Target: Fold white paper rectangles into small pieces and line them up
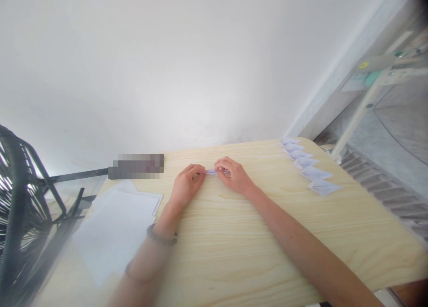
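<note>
Between my two hands is a small, narrow piece of folded white paper [211, 172], low over the middle of the table. My left hand [187, 185] pinches its left end between thumb and fingers. At the right end, my right hand [233, 175] grips it in the same way. The fingers cover both ends, so only a short middle stretch shows. Several folded paper boats [323, 187] stand in an overlapping row along the table's right side, apart from my hands.
Loose white paper sheets [115, 229] lie on the left of the wooden table [230, 258]. A pixelated dark object [136, 166] sits at the back left. A black woven chair [15, 200] stands left of the table, a white wall [200, 66] behind it, and a pale metal frame [357, 111] at right.
</note>
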Demonstrator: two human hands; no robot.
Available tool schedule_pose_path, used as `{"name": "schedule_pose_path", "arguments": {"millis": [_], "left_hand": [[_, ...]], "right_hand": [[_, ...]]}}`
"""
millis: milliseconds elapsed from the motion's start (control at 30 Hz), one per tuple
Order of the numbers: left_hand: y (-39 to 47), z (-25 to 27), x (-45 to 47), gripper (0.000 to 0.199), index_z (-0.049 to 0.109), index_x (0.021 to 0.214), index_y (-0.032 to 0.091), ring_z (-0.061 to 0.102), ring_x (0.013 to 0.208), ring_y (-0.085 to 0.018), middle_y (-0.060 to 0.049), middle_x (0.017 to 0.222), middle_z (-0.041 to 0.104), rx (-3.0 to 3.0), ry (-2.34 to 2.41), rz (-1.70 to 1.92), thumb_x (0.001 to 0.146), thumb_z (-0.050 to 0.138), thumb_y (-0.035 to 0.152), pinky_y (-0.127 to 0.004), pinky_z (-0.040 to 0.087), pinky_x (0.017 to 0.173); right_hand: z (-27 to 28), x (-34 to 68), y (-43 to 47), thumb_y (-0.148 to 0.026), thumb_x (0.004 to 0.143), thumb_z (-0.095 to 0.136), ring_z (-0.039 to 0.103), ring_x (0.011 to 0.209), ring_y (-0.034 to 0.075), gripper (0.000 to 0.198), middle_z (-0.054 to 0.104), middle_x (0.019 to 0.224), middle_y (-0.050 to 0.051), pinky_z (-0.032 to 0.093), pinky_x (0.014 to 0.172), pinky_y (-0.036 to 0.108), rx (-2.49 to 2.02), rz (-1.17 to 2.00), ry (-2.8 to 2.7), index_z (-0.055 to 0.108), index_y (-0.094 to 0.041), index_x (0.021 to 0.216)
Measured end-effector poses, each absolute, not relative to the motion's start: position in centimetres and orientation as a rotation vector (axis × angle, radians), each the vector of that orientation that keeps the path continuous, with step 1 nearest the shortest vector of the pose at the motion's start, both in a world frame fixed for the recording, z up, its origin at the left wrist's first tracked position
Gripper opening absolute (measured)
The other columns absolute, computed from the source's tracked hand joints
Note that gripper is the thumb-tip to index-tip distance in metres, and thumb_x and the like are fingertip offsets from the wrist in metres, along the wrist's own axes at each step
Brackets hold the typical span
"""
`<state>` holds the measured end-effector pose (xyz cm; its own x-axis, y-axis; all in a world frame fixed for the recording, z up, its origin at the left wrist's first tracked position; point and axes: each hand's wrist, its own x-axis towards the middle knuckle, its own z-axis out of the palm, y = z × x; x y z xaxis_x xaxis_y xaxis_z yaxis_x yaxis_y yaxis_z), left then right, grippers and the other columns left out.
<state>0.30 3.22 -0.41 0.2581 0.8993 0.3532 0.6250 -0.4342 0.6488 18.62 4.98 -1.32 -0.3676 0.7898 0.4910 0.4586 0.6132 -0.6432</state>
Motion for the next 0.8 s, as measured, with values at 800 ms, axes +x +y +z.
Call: {"name": "schedule_pose_path", "arguments": {"millis": [800], "left_hand": [[2.71,0.16,0.51,0.013,0.057,0.085,0.021,0.052,0.084,-0.018,-0.003,0.085,0.060,2.340,1.431,0.836,0.078,0.046,0.024,-0.029,0.041,0.075]], "right_hand": [[-1.63,18.37,4.98,-0.015,0.071,0.055,0.051,0.080,0.017,0.016,0.060,0.085,0.003,0.038,0.077,0.031,-1.056,0.307,-2.241,0.061,-0.021,0.085]]}}
